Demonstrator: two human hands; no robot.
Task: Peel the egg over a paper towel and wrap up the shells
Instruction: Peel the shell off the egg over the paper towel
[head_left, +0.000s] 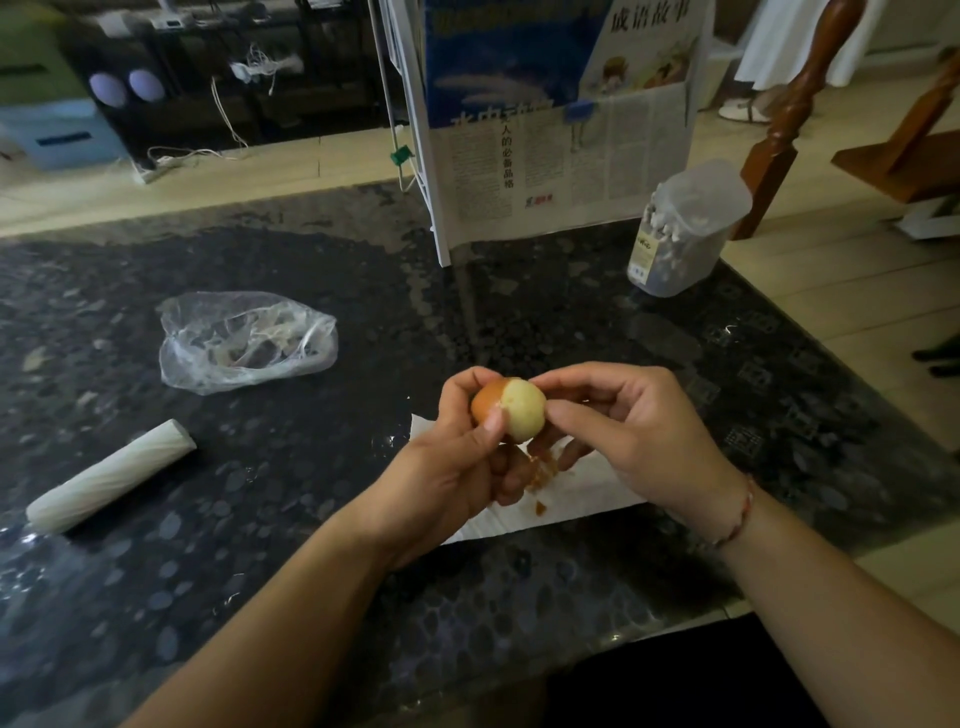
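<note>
I am holding the egg (509, 408) above the towel (571, 493), long axis running left to right. My left hand (457, 467) is gripping the shelled brown end, thumb on the shell edge. The bare end is pointing at my right hand (628, 426), whose thumb and forefinger are pinching it. Shell bits (543, 475) are lying below on the towel. Remaining shell is on the left-hand side; judging about half done.

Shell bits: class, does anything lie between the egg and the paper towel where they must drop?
Only the person's own fingers: the left hand curls under the egg, above the paper towel. Some shell bits already lie there.
</note>
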